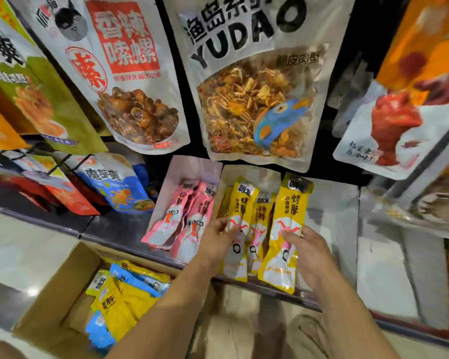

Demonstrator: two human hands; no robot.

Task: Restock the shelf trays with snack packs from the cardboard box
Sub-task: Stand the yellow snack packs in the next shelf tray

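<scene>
My left grip [214, 238] covers the middle of the long yellow foil snack packs [240, 203]. The brown cardboard box [62, 288] vanishes behind my forearm. I cannot read the packs' small print.

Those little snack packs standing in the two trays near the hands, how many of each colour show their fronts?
Pink packs: 2
Yellow packs: 3
Total: 5
A further yellow edge beside them is too hidden to count.
</scene>
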